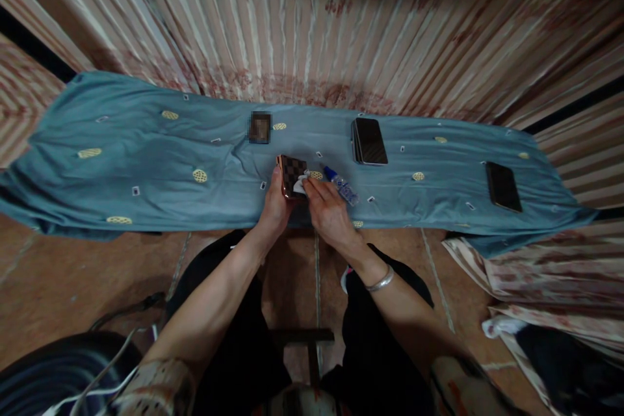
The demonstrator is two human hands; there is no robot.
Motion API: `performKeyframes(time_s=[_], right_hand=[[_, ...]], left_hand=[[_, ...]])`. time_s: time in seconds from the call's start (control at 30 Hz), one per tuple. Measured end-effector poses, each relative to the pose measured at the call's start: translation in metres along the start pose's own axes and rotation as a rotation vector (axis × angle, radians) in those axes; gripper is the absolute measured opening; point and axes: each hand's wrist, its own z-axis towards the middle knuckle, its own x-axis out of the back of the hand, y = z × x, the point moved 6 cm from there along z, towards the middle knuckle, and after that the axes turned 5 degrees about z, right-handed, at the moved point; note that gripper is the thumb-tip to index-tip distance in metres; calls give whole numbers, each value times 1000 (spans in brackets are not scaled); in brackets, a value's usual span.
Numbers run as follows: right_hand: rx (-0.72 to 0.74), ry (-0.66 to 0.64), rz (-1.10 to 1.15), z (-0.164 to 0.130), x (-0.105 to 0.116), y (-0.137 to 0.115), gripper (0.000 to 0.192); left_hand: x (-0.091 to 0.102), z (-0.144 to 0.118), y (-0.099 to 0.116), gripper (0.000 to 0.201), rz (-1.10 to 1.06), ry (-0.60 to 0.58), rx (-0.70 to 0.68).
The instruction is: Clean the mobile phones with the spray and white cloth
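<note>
Left hand (275,203) clamps the brown checkered phone (292,175), steadying it. Right hand (327,208) pinches a white cloth (299,186) against it; small blue-capped bottle (341,184) lies just beyond.

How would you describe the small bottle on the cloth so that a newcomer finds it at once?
Start at the long teal cloth before the striped curtain. Right of the right hand lies a small clear bottle with a blue cap. Unlike the flat dark phones further right, it is slim, round and see-through.

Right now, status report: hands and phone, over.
Left hand grips checkered phone. Right hand presses white cloth on it. Small bottle lies close beside.
</note>
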Motion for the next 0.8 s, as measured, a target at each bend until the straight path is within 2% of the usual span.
performKeyframes(time_s=[0.17,0.37,0.57,0.8], right_hand=[[31,-20,22,-1,2,-9,50],[86,-18,28,-1,5,-21,49],[129,7,52,0,10,-31,48],[118,15,60,5,11,-23,40]], left_hand=[[2,5,-2,42,-27,-7,-16],[3,7,0,37,-104,-12,-107],[2,6,-11,35,-199,-27,-1],[1,11,-14,33,-209,-13,46]])
